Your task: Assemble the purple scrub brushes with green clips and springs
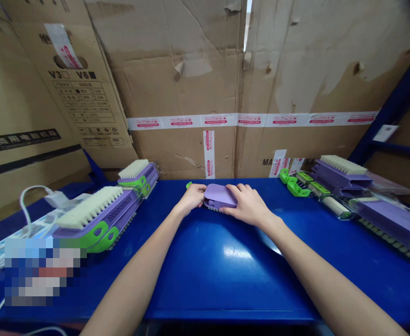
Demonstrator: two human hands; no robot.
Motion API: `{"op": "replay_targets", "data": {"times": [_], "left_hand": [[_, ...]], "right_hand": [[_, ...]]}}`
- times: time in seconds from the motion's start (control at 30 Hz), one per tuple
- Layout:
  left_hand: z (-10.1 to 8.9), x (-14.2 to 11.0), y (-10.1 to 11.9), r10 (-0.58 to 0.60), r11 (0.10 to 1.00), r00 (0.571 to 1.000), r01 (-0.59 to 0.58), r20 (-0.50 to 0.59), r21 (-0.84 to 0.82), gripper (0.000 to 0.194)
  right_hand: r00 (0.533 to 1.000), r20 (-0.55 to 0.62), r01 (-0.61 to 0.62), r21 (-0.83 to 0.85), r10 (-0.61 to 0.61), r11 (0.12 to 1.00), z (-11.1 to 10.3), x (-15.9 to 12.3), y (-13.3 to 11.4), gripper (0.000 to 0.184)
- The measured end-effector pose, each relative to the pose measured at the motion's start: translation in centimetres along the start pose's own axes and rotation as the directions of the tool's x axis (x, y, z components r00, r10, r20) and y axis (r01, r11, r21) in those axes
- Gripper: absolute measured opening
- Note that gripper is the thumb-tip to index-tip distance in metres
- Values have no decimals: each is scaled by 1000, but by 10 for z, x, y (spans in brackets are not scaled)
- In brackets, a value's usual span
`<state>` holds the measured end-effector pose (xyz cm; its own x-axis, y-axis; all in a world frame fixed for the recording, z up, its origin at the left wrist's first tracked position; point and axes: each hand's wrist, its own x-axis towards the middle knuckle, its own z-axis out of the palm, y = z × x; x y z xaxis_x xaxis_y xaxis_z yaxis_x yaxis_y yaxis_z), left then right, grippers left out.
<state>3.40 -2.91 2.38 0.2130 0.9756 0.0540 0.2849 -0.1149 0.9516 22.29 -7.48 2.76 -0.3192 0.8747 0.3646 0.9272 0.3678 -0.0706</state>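
On the blue table, left hand and right hand, grip around purple brush.

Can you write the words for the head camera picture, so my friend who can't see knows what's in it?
Two bare hands, left and right, are at a purple brush, bristles down, over a shiny blue table. More purple-and-green brushes sit on both sides, with cardboard behind.
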Motion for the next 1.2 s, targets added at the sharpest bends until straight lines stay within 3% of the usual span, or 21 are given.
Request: {"op": "replay_targets", "data": {"times": [0.27,0.37,0.43,0.47,0.57,0.63,0.73,0.8,0.87,1.03,1.1,1.2], "left_hand": [[-4,3,2,-51,997,998,49,-34,-61,9],[-15,6,4,-86,981,975,47,-203,-186,6],[-23,10,4,-89,969,920,-9,-380,-248,11],[-27,12,4,-96,963,872,-40,-479,-266,11],[-36,17,2,-111,943,690,-153,-716,-294,10],[-39,18,3,-111,912,582,-262,-805,-315,9],[-41,17,6,-104,850,529,-393,-842,-351,9],[-40,16,10,-98,814,537,-441,-838,-378,11],[-37,14,13,-86,786,576,-462,-813,-410,14],[-19,8,20,18,757,754,-440,-657,-484,24],[-11,5,22,59,757,807,-420,-588,-501,25],[-5,3,23,107,754,840,-418,-533,-507,23]], "right_hand": [[1000,5,19,52,-20,998,0,2,3,73],[999,-2,-42,15,42,999,1,4,6,72],[997,-12,-82,-10,82,997,3,5,7,71],[995,-18,-97,-20,96,995,4,5,7,71],[993,-36,-114,-29,113,993,8,7,8,70],[992,-71,-110,-23,108,994,10,8,8,68],[979,-188,-80,10,80,997,10,8,5,67],[956,-288,-37,44,48,998,8,8,3,65],[930,-369,23,77,7,997,5,8,-1,63],[901,-428,157,171,-70,973,5,6,-12,66],[895,-445,168,285,-25,944,6,6,-17,68],[893,-431,138,532,127,836,5,6,-20,70]]}}
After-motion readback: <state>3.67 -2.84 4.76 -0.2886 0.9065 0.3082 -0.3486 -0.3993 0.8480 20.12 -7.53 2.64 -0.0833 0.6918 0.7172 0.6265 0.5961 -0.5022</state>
